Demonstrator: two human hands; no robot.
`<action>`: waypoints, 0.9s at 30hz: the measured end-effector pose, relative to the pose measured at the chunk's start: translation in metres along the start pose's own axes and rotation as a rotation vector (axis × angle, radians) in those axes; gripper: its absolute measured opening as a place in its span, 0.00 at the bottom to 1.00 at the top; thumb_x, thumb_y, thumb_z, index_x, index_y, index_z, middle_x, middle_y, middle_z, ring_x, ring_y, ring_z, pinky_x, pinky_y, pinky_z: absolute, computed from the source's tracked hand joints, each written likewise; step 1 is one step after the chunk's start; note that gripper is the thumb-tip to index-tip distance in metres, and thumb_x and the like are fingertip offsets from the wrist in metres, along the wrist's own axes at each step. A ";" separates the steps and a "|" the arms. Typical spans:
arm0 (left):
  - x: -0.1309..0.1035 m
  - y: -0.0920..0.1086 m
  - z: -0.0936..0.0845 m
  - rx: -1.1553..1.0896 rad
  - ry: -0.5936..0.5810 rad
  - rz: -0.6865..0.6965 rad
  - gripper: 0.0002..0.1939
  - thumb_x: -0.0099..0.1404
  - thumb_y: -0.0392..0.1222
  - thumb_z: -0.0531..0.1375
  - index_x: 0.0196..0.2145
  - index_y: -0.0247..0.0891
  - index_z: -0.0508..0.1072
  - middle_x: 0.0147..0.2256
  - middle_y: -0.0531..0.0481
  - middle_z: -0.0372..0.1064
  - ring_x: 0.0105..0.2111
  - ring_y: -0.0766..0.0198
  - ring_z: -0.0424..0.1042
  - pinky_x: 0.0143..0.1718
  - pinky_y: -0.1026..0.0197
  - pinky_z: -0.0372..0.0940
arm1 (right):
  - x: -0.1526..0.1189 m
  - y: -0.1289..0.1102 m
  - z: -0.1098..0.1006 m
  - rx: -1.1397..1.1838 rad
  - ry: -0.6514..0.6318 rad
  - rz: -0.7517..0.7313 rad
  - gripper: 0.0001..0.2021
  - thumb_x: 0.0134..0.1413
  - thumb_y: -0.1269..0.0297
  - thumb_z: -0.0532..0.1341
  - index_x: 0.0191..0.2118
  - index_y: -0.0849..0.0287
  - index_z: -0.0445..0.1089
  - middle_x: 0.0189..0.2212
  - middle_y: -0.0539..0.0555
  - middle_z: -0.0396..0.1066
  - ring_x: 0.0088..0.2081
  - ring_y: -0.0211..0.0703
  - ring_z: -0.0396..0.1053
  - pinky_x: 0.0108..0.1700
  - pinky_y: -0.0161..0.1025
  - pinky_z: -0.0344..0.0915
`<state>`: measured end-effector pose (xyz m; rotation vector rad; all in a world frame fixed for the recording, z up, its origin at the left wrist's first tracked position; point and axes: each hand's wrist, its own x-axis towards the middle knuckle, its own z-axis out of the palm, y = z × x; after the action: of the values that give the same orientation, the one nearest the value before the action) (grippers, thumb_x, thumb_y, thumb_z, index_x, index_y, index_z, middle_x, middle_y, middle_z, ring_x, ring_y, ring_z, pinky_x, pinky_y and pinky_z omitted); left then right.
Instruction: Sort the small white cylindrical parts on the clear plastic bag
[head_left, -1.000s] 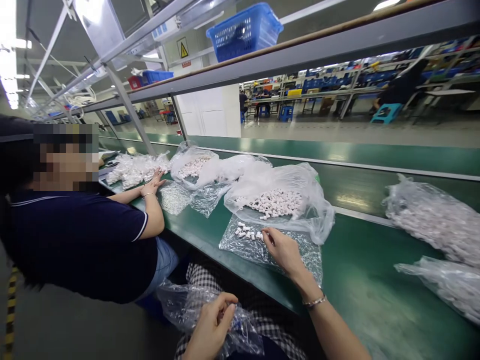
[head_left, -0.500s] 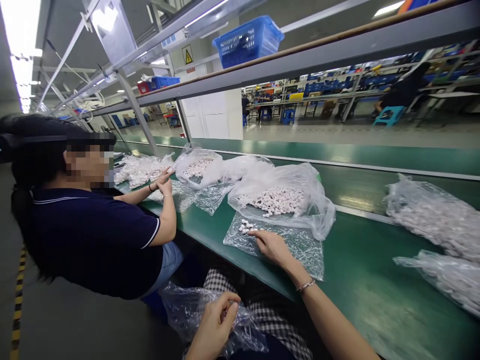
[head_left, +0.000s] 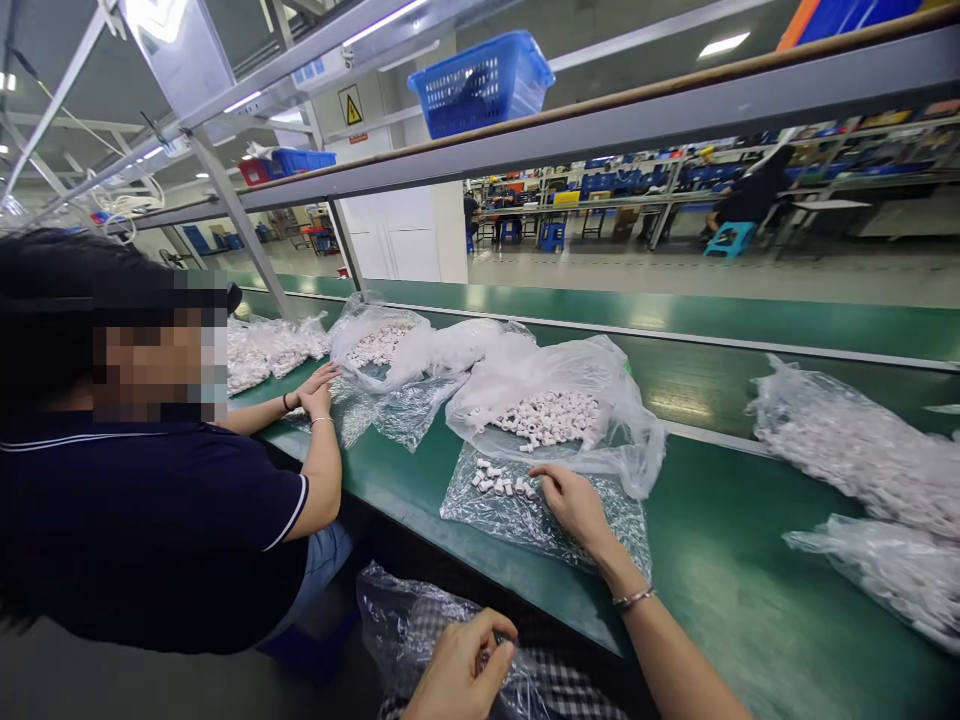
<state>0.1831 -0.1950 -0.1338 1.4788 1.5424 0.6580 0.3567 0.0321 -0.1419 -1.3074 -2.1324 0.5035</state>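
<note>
My right hand (head_left: 576,508) reaches over a flat clear plastic bag (head_left: 480,510) on the green table, index finger stretched out and the other fingers bent. Its fingertip is beside a small group of white plastic pieces (head_left: 496,486) lying on that bag. Just behind, an opened plastic bag (head_left: 637,440) holds a heap of the same small white pieces (head_left: 551,415). Low in the view, my left hand (head_left: 466,665) is closed, its fingers curled towards the thumb; what lies inside is hidden. Beneath it a clear plastic bag (head_left: 390,610) rests over my lap.
A co-worker (head_left: 150,520) sits at left, both hands on the table by another opened bag (head_left: 379,340). Filled bags (head_left: 855,440) lie at right. A shelf with a blue basket (head_left: 484,85) crosses above the table (head_left: 720,590).
My right hand has drawn back slightly to the right of the white pieces, and more of them now lie on the flat bag. The view has shifted; my left hand remains closed.
</note>
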 end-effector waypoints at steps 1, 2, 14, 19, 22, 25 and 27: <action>0.000 0.001 -0.002 0.017 -0.015 -0.020 0.18 0.70 0.52 0.51 0.48 0.45 0.75 0.31 0.51 0.70 0.30 0.62 0.68 0.35 0.64 0.61 | 0.001 0.001 -0.001 0.002 0.010 0.013 0.17 0.59 0.64 0.49 0.42 0.55 0.75 0.31 0.52 0.76 0.33 0.47 0.72 0.33 0.38 0.58; -0.001 0.001 -0.004 0.039 -0.023 -0.039 0.17 0.69 0.51 0.53 0.49 0.46 0.74 0.33 0.50 0.71 0.33 0.60 0.69 0.37 0.63 0.61 | 0.001 0.001 -0.001 0.005 0.020 0.025 0.17 0.59 0.64 0.49 0.43 0.55 0.75 0.30 0.53 0.76 0.32 0.47 0.72 0.32 0.38 0.58; 0.020 -0.042 -0.052 -0.008 0.348 0.092 0.17 0.70 0.51 0.53 0.45 0.40 0.75 0.28 0.52 0.69 0.26 0.65 0.67 0.30 0.66 0.61 | 0.016 0.015 -0.016 0.064 0.083 0.099 0.16 0.63 0.55 0.50 0.43 0.56 0.72 0.28 0.52 0.72 0.29 0.45 0.68 0.30 0.38 0.59; 0.074 -0.039 -0.079 0.029 0.386 0.121 0.20 0.73 0.52 0.49 0.41 0.39 0.75 0.25 0.52 0.70 0.25 0.65 0.68 0.28 0.66 0.61 | 0.046 0.017 -0.022 -0.187 -0.043 -0.023 0.14 0.66 0.60 0.50 0.46 0.54 0.71 0.39 0.54 0.73 0.34 0.45 0.71 0.32 0.38 0.60; 0.106 -0.042 -0.074 0.131 0.375 0.183 0.19 0.74 0.49 0.47 0.41 0.40 0.76 0.30 0.49 0.75 0.26 0.64 0.71 0.30 0.65 0.62 | 0.066 0.020 -0.016 -0.257 -0.167 -0.054 0.14 0.66 0.61 0.51 0.49 0.54 0.70 0.42 0.56 0.72 0.35 0.45 0.72 0.33 0.37 0.62; 0.124 -0.051 -0.062 0.284 0.413 0.261 0.18 0.75 0.46 0.48 0.44 0.40 0.75 0.35 0.45 0.76 0.28 0.62 0.73 0.31 0.64 0.64 | 0.079 0.025 -0.006 -0.258 -0.244 -0.074 0.12 0.63 0.61 0.55 0.48 0.53 0.71 0.43 0.55 0.72 0.37 0.45 0.73 0.34 0.36 0.62; 0.127 -0.058 -0.056 0.323 0.468 0.286 0.16 0.74 0.44 0.48 0.45 0.40 0.75 0.37 0.44 0.77 0.30 0.61 0.75 0.32 0.65 0.65 | 0.083 0.029 -0.003 -0.253 -0.264 -0.086 0.11 0.63 0.60 0.57 0.46 0.54 0.71 0.40 0.54 0.73 0.36 0.45 0.73 0.34 0.35 0.62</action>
<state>0.1174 -0.0700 -0.1850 1.9070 1.8718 1.0139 0.3493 0.1191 -0.1331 -1.3372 -2.5276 0.3984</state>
